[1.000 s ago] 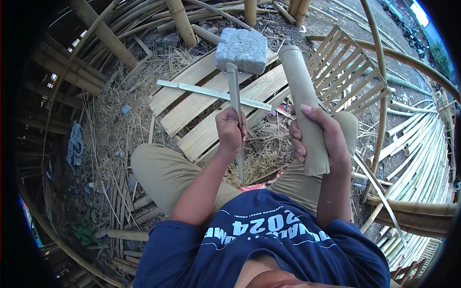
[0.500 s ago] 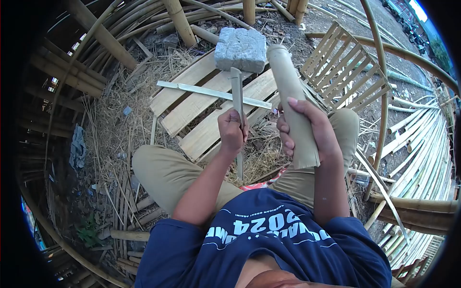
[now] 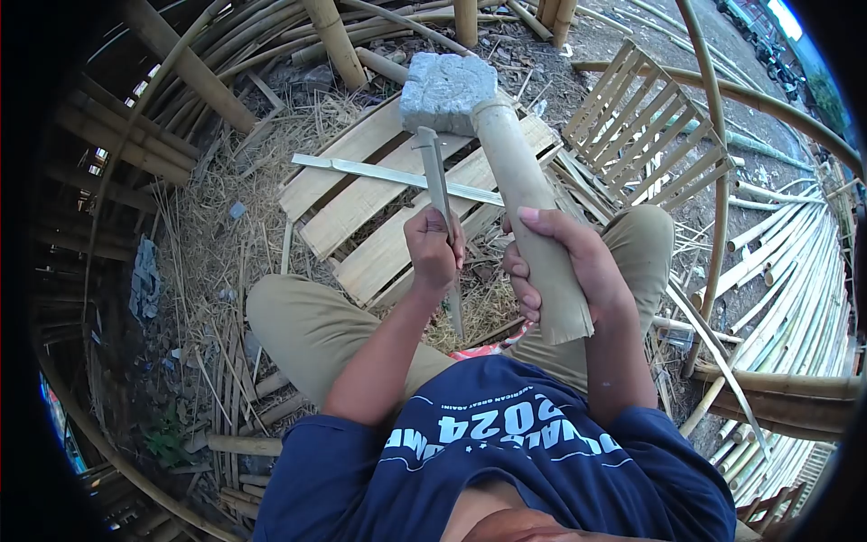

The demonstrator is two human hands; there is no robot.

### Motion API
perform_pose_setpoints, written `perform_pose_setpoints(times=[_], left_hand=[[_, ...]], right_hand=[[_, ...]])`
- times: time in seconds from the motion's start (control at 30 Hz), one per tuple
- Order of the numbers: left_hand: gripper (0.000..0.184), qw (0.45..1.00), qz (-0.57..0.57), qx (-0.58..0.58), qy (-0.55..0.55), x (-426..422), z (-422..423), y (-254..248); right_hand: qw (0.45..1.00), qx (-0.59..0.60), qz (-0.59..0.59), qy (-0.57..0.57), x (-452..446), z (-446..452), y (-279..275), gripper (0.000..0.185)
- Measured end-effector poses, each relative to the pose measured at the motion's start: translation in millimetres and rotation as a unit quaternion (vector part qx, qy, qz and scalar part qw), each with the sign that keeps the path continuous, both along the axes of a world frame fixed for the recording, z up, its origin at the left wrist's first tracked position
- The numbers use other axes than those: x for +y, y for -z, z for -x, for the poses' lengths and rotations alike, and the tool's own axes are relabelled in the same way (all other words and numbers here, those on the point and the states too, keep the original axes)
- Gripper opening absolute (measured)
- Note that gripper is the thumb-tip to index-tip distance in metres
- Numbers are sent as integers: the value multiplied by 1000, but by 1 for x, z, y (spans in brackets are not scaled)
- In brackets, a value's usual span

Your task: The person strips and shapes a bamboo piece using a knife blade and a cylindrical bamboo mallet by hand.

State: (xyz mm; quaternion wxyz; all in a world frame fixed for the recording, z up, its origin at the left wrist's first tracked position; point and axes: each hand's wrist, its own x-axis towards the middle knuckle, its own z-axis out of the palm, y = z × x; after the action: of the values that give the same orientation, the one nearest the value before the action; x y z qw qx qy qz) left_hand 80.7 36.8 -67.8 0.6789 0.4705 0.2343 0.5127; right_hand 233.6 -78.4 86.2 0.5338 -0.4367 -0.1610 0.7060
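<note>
My left hand is closed around the middle of a narrow bamboo strip, which stands nearly upright in view, its far end just before a grey stone block. Whether a blade is also in that grip is hard to tell. In my right hand is a thick bamboo tube, tilted with its far end close to the block's right corner. Beneath both lies a slatted wooden platform, with a pale split strip lying across it.
A slatted bamboo rack leans at the upper right beside a curved pole. Many bamboo poles are piled on the right. Upright posts stand behind the block. A blue cloth lies at left.
My right hand has moved left with the thick tube, bringing it nearer the block and the narrow strip. My left hand stays in nearly the same place, the strip tilting slightly.
</note>
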Motion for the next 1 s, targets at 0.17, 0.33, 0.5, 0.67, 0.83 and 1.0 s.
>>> perform_pose_setpoints(times=[0.17,0.33,0.5,0.67,0.83,1.0], left_hand=[[59,999,-8,42,-20,-2,-1,-1],[60,998,-16,45,-28,-1,-1,-3],[52,999,-15,28,-32,1,5,-4],[54,992,-43,110,-33,-5,-8,2],[54,997,-13,74,-2,-6,-2,3],[57,998,0,52,35,0,4,4]], right_hand=[[996,48,-12,-72,-5,6,0,38],[995,61,-16,-81,-5,7,-1,39],[997,79,11,23,3,-5,6,37],[992,-72,-55,-84,-5,10,2,40],[997,-71,-13,3,-2,0,4,39],[990,-99,-35,93,1,-14,10,44]])
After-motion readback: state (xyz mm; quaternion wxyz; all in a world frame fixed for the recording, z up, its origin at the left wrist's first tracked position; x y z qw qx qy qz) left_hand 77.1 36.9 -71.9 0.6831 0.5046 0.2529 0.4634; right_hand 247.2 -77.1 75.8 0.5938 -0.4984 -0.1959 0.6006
